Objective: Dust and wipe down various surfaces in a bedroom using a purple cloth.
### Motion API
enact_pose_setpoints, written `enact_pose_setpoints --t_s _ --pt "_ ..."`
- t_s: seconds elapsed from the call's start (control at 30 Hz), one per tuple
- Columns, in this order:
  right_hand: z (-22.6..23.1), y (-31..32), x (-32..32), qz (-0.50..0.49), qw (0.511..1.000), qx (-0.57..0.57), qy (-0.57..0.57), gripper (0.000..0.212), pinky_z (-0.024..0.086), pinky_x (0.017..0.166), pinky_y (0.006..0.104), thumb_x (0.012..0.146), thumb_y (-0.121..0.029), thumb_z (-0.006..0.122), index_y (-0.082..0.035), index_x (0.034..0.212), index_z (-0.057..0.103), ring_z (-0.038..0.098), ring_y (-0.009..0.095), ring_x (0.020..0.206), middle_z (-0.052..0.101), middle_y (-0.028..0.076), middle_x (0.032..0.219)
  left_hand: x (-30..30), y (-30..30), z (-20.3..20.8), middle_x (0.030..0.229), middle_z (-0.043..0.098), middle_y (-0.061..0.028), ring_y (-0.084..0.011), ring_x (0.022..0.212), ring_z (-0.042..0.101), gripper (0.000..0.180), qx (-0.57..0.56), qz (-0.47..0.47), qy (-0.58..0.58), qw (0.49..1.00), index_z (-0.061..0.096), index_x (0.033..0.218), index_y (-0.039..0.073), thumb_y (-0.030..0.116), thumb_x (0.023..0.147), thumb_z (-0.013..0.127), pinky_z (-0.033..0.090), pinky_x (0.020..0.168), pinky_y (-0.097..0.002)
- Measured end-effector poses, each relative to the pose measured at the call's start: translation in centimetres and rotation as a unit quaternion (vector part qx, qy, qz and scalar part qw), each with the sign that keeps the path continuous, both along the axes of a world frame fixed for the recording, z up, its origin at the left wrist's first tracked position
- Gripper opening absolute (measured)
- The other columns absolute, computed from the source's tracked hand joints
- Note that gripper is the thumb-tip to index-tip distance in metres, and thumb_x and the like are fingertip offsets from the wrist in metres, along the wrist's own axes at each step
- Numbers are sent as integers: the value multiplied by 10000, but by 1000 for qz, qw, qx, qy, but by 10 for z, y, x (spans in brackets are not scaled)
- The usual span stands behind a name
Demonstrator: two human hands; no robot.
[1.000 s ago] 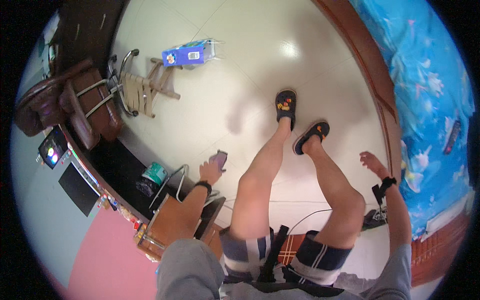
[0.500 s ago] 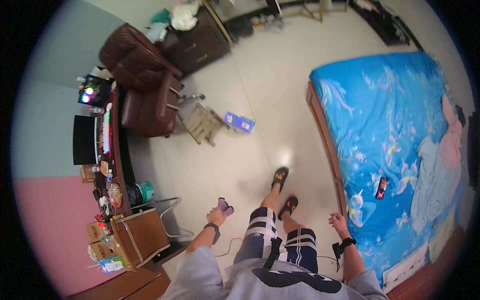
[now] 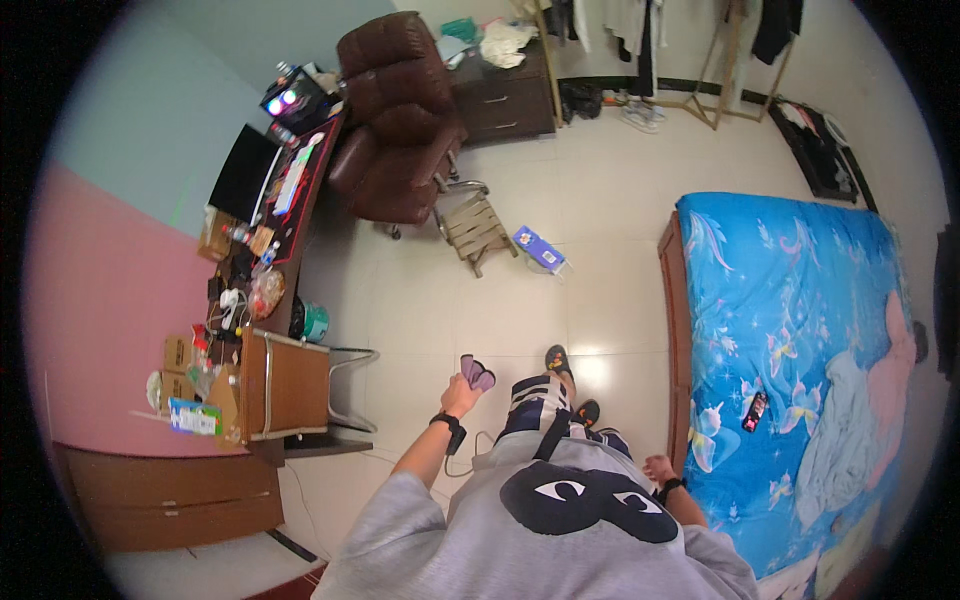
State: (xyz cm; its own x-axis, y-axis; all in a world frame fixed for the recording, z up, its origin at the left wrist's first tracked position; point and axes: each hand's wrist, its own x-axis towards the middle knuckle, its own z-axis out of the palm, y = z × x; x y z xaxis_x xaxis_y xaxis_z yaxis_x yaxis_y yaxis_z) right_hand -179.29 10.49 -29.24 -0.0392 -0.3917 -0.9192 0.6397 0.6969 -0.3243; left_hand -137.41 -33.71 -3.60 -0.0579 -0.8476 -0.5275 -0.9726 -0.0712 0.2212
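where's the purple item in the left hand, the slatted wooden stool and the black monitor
Purple item (image 3: 484, 379): head view, on its rightmost flap, past the fingertips
Slatted wooden stool (image 3: 478, 226): head view, on the middle of its seat
Black monitor (image 3: 243, 174): head view, on its dark screen

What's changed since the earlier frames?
Head view swung up toward the far end, bringing hanging clothes into view. Nothing visibly grabbed or released: left hand still holds the purple item. Stool and box beside it look unmoved.

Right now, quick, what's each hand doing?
Left hand: closed, holding a purple item.
Right hand: nothing visible in it; open or closed, cannot tell.
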Motion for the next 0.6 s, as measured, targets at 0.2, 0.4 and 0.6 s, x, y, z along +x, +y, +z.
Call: enact_pose_setpoints --t_s 0.2,0.4,0.6 --pt "65 -17 67 233 869 -276 338 222 461 588 319 812 -213 609 -33 926 673 575 167 643 636 59 745 125 104 -45 1175 566 -223 -366 1083 579 617 118 136 -36 983 510 1174 -7 379 729 689 490 889 -444" --pt "55 -72 68 220 944 -125 212 219 447 575 320 833 -228 590 -40 922 658 578 167 651 630 49 737 195 166 -71 1125 560 -260 -394 1074 568 677 157 129 -88 975 444 1168 -78 360 708 677 466 919 -464" --pt "125 -187 77 235 944 37 231 282 488 624 325 882 -258 541 -27 1038 583 612 207 706 639 83 824 244 129 -81 1120 551 -228 -379 1054 563 480 -8 269 -84 959 416 1175 38 247 805 637 467 854 -489"
